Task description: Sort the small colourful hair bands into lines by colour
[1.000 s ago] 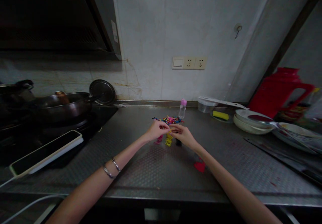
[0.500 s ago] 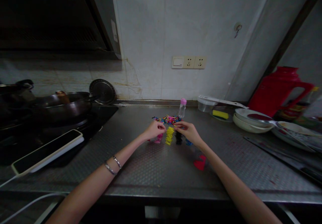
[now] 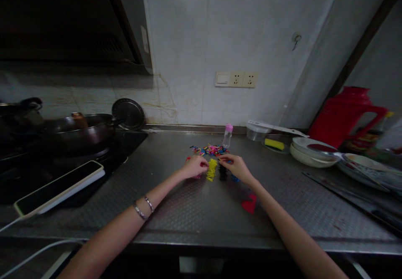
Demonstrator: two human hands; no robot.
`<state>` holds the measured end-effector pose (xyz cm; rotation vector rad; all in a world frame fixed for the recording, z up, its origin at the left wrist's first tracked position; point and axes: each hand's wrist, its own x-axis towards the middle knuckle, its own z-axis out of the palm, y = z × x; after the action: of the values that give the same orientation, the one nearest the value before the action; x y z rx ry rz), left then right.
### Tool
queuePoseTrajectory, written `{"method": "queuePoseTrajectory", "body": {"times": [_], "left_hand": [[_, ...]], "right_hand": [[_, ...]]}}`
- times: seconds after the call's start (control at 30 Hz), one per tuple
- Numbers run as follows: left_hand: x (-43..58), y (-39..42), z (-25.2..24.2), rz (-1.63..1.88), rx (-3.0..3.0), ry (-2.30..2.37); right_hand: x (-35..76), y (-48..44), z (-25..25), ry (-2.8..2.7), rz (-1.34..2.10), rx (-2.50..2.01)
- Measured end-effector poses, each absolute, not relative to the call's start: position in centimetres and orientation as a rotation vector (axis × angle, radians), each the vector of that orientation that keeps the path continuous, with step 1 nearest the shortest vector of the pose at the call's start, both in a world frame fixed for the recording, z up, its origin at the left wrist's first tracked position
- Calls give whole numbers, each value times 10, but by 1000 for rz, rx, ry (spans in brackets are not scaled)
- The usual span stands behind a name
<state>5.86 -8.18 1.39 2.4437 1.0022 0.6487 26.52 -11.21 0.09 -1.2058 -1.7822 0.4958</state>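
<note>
- Two bare hands at work over a metal desk (image 3: pixel 188 224), just below the centre of the frame, a small gap between them
- Left hand (image 3: pixel 194 167): fingertips drawn together beside the yellow pile (image 3: pixel 211 170); whether its grip has caught anything, I cannot tell
- Right hand (image 3: pixel 235 167): thumb and forefinger brought close above the black pile (image 3: pixel 222 173); too small to tell whether anything sits in this grip
- Small pieces sorted by colour run across the centre: a pink pile (image 3: pixel 197 177) partly hidden by the left hand, then yellow, then black, then a blue pile (image 3: pixel 234 178) partly behind the right hand
- Mixed-colour heap (image 3: pixel 212 149) lies just above these piles in the frame, near the middle, with a clear bottle (image 3: pixel 228 138) with a pink cap standing just behind its right end
- Red piece (image 3: pixel 249 204) lies lower, right of centre, beside the right forearm
- Phone-like device (image 3: pixel 59 189) at the lower left, a pan (image 3: pixel 83 134) above it in the frame
- Yellow sponge (image 3: pixel 274 144), stacked bowls (image 3: pixel 310 158) and a red jug (image 3: pixel 341 113) fill the right side
</note>
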Motion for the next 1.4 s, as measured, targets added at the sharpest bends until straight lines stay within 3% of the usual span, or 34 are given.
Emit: {"method": "queuePoseTrajectory", "body": {"times": [0.5,0.9,1.4], "left_hand": [[28,-46,14,881,2253,1128],[1,-30,29,1013,2150,1264],[-4,-21,18,1026,2091,1298]], "right_hand": [[248,-81,21,-2300,390,-1192],[274,-39,53,-2249,322,-1247],[282,-10,1,-2295,391,-1426]]}}
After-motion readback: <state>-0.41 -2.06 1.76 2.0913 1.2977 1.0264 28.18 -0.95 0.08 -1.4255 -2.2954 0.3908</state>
